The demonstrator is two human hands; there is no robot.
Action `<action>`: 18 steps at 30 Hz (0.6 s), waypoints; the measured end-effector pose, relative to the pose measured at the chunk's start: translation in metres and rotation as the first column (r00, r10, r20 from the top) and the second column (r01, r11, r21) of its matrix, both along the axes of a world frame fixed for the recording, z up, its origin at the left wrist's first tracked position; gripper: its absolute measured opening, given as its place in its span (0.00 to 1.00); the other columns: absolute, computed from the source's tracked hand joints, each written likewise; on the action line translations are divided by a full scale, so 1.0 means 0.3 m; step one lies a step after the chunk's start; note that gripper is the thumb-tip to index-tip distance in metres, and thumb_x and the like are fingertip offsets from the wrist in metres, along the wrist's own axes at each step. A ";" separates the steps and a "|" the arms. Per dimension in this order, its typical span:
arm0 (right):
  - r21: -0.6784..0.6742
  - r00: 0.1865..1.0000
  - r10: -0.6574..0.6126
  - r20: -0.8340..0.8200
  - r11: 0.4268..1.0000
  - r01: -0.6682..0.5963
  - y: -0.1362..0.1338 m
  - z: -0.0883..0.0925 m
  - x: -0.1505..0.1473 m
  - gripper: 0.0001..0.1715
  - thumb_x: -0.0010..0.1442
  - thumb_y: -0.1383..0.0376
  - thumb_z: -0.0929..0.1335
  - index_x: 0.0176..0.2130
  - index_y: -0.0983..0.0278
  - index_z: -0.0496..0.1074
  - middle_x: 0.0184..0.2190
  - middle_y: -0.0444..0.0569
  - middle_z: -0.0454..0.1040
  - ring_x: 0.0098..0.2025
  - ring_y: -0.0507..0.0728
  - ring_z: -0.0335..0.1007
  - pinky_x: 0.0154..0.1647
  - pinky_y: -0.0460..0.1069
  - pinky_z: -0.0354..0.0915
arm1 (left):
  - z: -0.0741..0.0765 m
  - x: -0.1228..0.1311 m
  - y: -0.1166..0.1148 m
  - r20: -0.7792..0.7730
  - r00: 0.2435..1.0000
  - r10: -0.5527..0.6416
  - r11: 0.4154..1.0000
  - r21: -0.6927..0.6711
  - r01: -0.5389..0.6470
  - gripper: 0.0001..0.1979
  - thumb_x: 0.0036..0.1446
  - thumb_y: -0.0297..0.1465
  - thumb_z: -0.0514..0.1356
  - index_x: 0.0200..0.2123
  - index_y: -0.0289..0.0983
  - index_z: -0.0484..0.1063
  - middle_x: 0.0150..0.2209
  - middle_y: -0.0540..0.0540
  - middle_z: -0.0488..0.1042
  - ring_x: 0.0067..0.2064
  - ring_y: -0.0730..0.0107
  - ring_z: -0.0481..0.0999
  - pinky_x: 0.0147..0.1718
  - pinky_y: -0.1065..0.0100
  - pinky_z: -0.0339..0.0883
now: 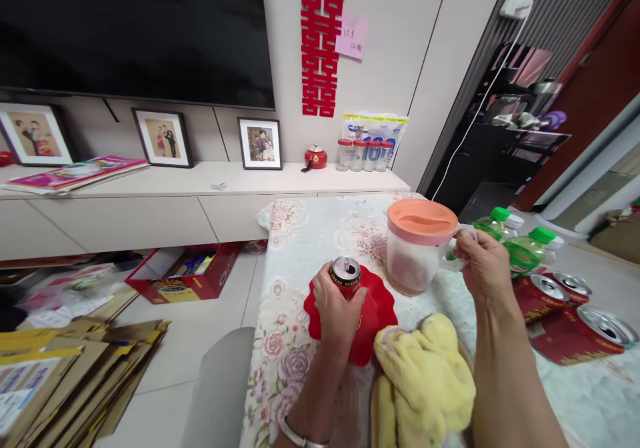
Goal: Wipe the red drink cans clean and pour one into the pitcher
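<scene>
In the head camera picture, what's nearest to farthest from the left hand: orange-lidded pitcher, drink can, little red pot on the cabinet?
1. Drink can: gripped in the left hand.
2. Orange-lidded pitcher: to its right.
3. Red pot: farthest back, on the white cabinet.

The lid is orange, the tablecloth floral.

Stacked double-happiness characters form the red paper strip. Handwriting on the pink note beside it starts with "35". The plastic package, partly covered, seems to show a blue "160".
</scene>
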State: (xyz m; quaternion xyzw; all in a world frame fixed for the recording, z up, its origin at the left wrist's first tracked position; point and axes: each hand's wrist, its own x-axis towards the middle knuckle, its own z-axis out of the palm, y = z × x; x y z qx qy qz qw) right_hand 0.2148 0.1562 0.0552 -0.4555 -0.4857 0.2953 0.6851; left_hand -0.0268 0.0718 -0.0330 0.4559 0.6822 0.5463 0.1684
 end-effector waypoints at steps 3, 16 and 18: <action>0.009 0.999 -0.002 0.034 1.000 0.002 -0.035 0.040 -0.004 0.23 0.41 0.47 0.82 0.26 0.60 0.77 0.19 0.38 0.64 0.24 0.50 0.54 0.24 0.47 0.53 | 0.000 0.008 -0.004 0.022 1.000 0.005 1.000 0.005 -0.006 0.36 0.45 0.23 0.71 0.57 0.39 0.61 0.54 0.39 0.70 0.63 0.44 0.70 0.62 0.44 0.67; 0.084 0.965 0.002 0.261 0.996 -0.025 -0.139 0.128 -0.067 0.13 0.45 0.59 0.83 0.32 0.59 0.83 0.30 0.43 0.80 0.34 0.55 0.70 0.36 0.51 0.65 | 0.011 0.012 -0.017 0.083 0.996 -0.035 0.998 -0.046 0.039 0.36 0.48 0.20 0.65 0.60 0.39 0.60 0.59 0.37 0.70 0.64 0.47 0.69 0.66 0.48 0.61; 0.108 0.944 -0.034 0.329 0.994 -0.002 -0.160 0.137 -0.076 0.12 0.46 0.59 0.82 0.31 0.59 0.83 0.29 0.42 0.79 0.33 0.55 0.69 0.34 0.51 0.64 | 0.013 0.009 -0.019 0.096 0.995 -0.041 0.998 -0.053 0.046 0.36 0.48 0.21 0.66 0.60 0.40 0.60 0.60 0.37 0.70 0.64 0.47 0.69 0.66 0.47 0.61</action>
